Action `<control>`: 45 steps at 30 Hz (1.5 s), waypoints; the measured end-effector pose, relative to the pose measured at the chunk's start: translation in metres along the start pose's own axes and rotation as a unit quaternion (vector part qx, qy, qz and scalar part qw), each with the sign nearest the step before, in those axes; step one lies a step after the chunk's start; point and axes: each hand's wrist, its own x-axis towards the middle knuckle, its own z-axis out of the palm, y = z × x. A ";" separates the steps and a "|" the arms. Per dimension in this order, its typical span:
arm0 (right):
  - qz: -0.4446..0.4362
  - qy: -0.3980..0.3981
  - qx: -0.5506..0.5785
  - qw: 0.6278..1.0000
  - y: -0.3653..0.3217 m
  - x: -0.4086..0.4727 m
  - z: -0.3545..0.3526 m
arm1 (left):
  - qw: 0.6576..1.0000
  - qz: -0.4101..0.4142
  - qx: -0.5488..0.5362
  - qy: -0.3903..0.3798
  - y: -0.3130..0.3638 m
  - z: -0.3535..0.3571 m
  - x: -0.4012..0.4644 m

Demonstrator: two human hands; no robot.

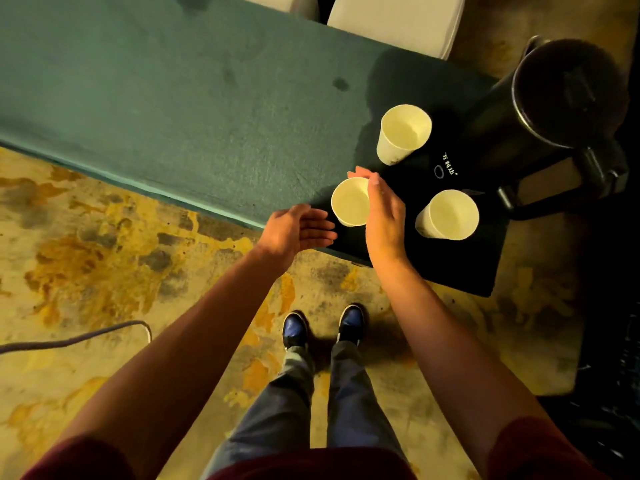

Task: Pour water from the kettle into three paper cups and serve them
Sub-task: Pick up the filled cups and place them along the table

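At the bottom of the frame your dark red sleeves (90, 459) framed your legs and blue shoes (294, 329), planted on a stained yellow floor (86, 258), with a grey cable (76, 337) trailing in from the lower left. Your left hand (299, 230) hovered just left of centre, palm open and fingers spread loosely, holding nothing and just short of the nearest paper cup (349, 202). Your right hand (384, 216) lay against that cup's right side, fingers (372, 180) curved round its far rim; whether it truly gripped the cup or only touched it, I cannot tell. The cup stood upright on a black tray (460, 271) at the near right corner of a green-covered table (173, 98). A second cup (448, 214) stood right of your right hand on the same tray, and a third cup (403, 133) stood farther back, above the white lettering (448, 156). Whether any cup held water was unclear. The black kettle (568, 95) stood at the upper right, its handle (595, 168) turned toward the lower right. Beyond the table, at the top edge, pale seat cushions (394, 22) showed.
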 end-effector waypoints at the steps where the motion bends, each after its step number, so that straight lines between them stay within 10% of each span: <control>1: 0.005 0.003 -0.001 1.000 0.001 0.001 0.000 | 1.000 -0.001 0.001 -0.003 0.000 0.002 0.001; 19: 0.043 0.016 -0.023 0.999 -0.001 0.004 -0.005 | 0.999 0.020 0.032 0.031 -0.009 0.012 0.003; 31: 0.068 0.011 -0.033 0.997 -0.028 -0.009 -0.009 | 0.961 -0.047 -0.273 -0.024 -0.004 0.061 0.000; 45: 0.015 -0.017 0.042 0.999 -0.095 -0.037 -0.017 | 0.936 0.002 -0.349 -0.037 0.018 0.089 -0.058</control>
